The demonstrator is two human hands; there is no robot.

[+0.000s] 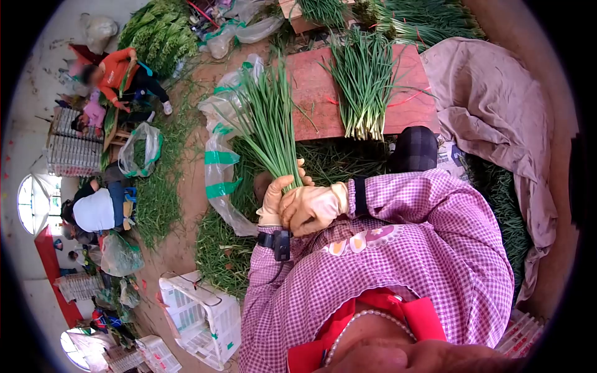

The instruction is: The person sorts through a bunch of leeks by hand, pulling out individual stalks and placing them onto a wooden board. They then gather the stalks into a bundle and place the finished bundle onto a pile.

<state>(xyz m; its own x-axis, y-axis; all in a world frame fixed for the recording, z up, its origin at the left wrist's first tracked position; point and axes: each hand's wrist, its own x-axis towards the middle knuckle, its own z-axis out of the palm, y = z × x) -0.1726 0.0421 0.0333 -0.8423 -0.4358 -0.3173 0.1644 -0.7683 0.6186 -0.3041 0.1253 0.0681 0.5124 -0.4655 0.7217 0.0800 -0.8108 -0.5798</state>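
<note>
A bunch of long green stalks [270, 121] fans upward from my gloved hands at the middle of the view. My left hand [274, 200], in a pale glove, is wrapped round the lower part of the bunch. Against it lies my right hand [316, 207], also gloved, with its fingers closed at the base of the stalks; the stalk ends are hidden by the hands. On the red board [311, 93] just beyond rests another bunch of green stalks [364, 84], its pale ends toward me, with a red tie beside it.
Clear plastic with green bands [221, 161] lies left of my hands. A white crate [205, 320] stands at lower left. Cut greens [221, 255] cover the floor. A brown cloth [491, 105] drapes at right. Several people sit at far left, one in an orange top [115, 71].
</note>
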